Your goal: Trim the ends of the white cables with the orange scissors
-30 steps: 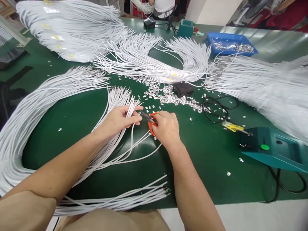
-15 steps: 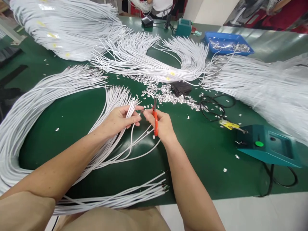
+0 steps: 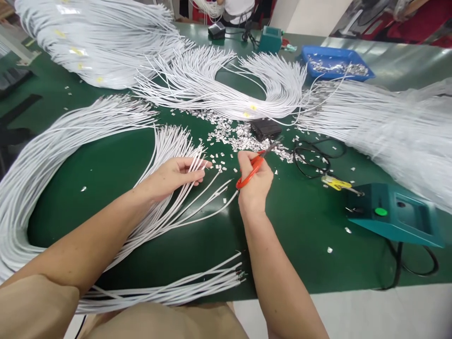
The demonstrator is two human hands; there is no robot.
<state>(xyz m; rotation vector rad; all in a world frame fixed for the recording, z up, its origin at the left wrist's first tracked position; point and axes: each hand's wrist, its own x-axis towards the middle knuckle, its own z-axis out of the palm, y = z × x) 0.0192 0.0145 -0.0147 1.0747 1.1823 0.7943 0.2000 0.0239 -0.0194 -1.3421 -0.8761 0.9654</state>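
Note:
My left hand (image 3: 176, 175) is closed round a few white cables (image 3: 187, 185) near their tips, at the edge of a larger cable bundle (image 3: 173, 139). To its right, my right hand (image 3: 254, 183) grips red-handled scissors (image 3: 251, 173), whose blades point up and right, away from the cables. Several loose cable ends (image 3: 215, 190) fan out on the green table between the hands. Small silvery scraps (image 3: 243, 136) lie scattered beyond the hands, beside a black block (image 3: 265, 128).
Large white cable bundles (image 3: 102, 42) cover the back left, and more (image 3: 388, 127) lie at the right. A blue tray (image 3: 309, 69) holds scraps. A teal device (image 3: 395, 212) stands at the right, with yellow-handled pliers (image 3: 337, 183) near it. A person (image 3: 238, 9) is at the back.
My right hand has moved right, away from my left hand, and the scissors have tilted over to the right. The cables in my left hand have shifted slightly.

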